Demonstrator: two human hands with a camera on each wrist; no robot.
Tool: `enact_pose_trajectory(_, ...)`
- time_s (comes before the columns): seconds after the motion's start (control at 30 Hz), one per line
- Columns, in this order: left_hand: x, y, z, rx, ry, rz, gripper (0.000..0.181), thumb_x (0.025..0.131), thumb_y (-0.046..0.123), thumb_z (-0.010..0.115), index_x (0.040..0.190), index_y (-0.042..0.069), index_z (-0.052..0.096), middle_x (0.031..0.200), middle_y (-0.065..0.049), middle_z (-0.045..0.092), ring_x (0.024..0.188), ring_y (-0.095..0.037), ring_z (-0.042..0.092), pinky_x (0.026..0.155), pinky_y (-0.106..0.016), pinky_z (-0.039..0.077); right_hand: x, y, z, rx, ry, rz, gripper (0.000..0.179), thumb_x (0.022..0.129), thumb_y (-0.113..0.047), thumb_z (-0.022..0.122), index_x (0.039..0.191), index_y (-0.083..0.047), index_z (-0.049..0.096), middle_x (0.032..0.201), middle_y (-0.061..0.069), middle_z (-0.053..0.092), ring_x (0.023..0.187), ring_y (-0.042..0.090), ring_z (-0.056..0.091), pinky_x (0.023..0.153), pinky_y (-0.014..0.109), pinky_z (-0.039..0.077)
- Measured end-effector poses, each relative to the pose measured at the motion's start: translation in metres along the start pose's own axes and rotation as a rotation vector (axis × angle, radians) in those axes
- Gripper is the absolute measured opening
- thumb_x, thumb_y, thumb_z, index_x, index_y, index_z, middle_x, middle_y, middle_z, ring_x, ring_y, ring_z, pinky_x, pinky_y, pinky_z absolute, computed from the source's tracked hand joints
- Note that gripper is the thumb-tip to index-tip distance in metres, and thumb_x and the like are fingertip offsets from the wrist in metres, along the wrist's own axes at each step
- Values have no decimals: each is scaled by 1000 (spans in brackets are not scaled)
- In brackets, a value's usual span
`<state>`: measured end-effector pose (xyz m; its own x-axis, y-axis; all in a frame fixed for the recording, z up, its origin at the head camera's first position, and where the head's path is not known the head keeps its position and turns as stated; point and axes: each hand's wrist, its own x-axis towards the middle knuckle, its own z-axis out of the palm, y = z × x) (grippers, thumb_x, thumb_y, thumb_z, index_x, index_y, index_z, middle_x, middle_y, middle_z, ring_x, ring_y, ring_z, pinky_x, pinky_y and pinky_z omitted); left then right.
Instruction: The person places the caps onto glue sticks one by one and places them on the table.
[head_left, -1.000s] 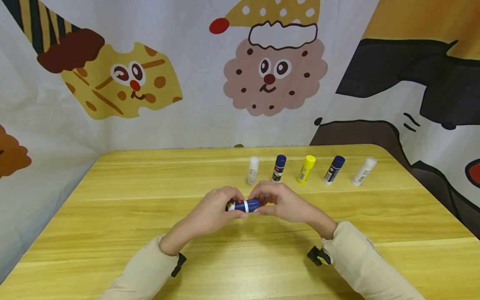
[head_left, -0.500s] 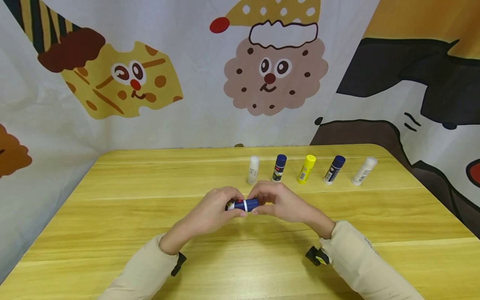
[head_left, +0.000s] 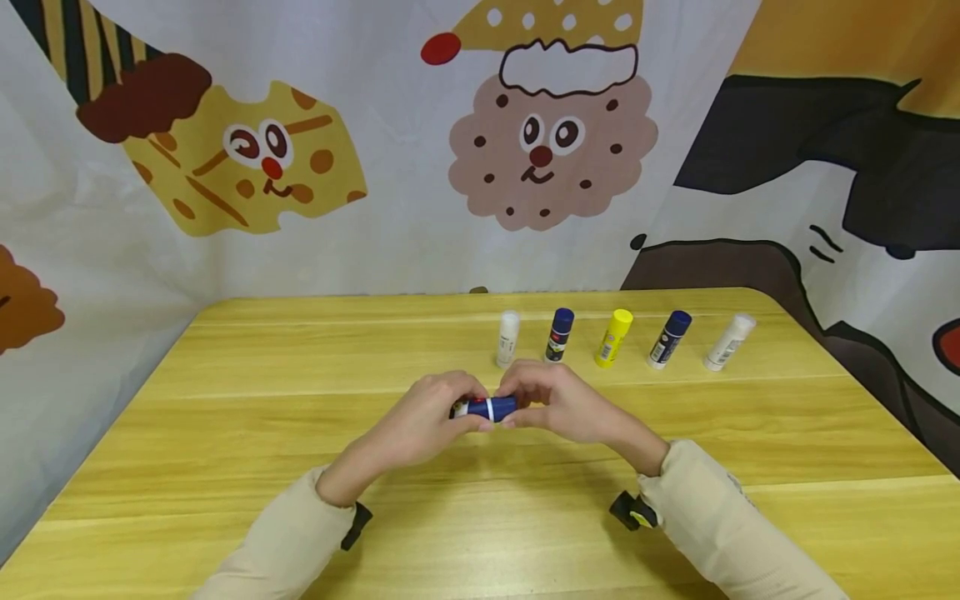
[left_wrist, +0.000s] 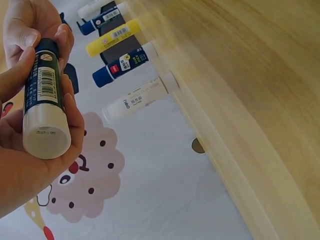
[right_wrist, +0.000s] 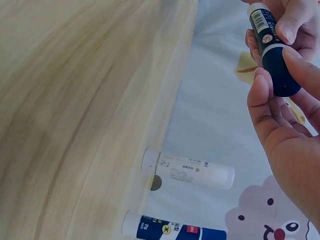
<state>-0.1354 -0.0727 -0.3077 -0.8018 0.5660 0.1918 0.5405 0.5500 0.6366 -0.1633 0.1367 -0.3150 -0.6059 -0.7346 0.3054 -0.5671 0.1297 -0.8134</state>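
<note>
A dark blue glue stick with a white base lies nearly level between both hands, above the table. My left hand grips its labelled body; in the left wrist view the white base and a barcode show. My right hand pinches the blue cap with thumb and fingers. A pale ring shows where cap and body meet, and no gap is visible there. Some of the body is hidden by the left fingers.
Along the table's back right stand a white glue stick, a blue one, a yellow one, another blue one and another white one. A patterned cloth hangs behind the table.
The right hand and its cuff have shifted very slightly left. Both hands keep the same hold on the glue stick, and the standing glue sticks have not moved.
</note>
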Motion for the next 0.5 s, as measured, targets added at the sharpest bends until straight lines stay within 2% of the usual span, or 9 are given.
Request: enact_pose_trajectory(0.5,0,-1,-3,-14,-12,14,20,83,17,67,96,1,64,87,-3,60,69,-10,50,58,-23,44,0,-1,0,-8,9,-26,20,76,6,69,94,2,62,90,9,55,75,17,50,64,28,50)
